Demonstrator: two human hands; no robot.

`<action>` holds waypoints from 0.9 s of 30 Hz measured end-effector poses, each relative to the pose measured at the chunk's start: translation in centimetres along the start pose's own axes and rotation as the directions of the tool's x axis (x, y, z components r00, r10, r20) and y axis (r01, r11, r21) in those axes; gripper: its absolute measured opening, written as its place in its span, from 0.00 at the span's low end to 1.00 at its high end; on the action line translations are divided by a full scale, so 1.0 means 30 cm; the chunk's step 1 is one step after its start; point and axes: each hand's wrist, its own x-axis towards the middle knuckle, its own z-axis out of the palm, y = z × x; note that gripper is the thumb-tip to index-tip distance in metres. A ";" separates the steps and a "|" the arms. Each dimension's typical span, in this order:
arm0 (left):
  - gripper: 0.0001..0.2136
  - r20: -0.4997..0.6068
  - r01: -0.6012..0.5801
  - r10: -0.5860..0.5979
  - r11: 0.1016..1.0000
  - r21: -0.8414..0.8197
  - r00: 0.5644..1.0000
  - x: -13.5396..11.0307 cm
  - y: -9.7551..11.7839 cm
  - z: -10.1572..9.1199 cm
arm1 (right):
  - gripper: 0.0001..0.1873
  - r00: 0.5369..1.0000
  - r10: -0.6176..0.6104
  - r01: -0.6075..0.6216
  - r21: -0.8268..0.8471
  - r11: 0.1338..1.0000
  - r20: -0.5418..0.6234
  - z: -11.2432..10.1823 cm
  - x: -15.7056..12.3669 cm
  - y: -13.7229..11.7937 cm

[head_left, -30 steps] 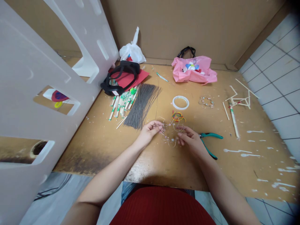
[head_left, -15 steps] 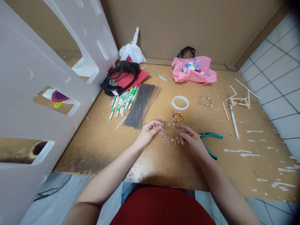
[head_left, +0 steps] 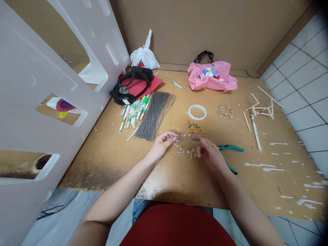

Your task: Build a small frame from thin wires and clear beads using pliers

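Note:
A loop of thin beaded wire [head_left: 187,147] with loose wire ends sits between my hands, just above the wooden desk [head_left: 169,176]. My left hand [head_left: 162,144] pinches its left side between thumb and fingers. My right hand [head_left: 210,153] pinches its right side with the fingertips. Just beyond the loop lies a small tangle of coloured rubber bands [head_left: 194,127]. Green-handled pliers [head_left: 229,148] lie beside my right hand, with the wrist hiding part of one handle.
A bundle of grey wires [head_left: 155,116] and bundled wooden sticks [head_left: 133,112] lie left. A tape roll [head_left: 197,112], a beaded wire ring [head_left: 225,111], a stick frame [head_left: 261,109] and a pink bag [head_left: 211,77] lie beyond. A white panel [head_left: 51,68] stands left.
My right hand has shifted slightly right and covers more of the pliers' lower handle. My left hand and the wire loop have barely moved.

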 end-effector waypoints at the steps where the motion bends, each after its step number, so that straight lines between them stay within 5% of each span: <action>1: 0.11 0.000 -0.001 0.001 1.000 0.000 1.000 0.000 -0.001 0.000 | 0.20 1.000 -0.001 0.001 0.008 1.000 0.005 -0.001 0.000 0.001; 12: 0.12 0.005 0.038 -0.038 0.999 -0.023 0.999 -0.001 0.007 -0.002 | 0.18 1.000 -0.015 0.015 -0.016 1.000 -0.017 0.005 0.000 0.000; 17: 0.13 0.004 0.058 -0.058 0.997 -0.047 0.998 -0.002 0.007 -0.001 | 0.25 0.999 -0.042 0.041 -0.010 0.999 -0.022 0.006 0.007 0.008; 27: 0.13 -0.005 0.069 -0.070 0.997 -0.045 0.998 -0.004 0.005 0.003 | 0.34 0.988 -0.034 0.037 -0.018 0.999 0.151 0.009 0.002 0.025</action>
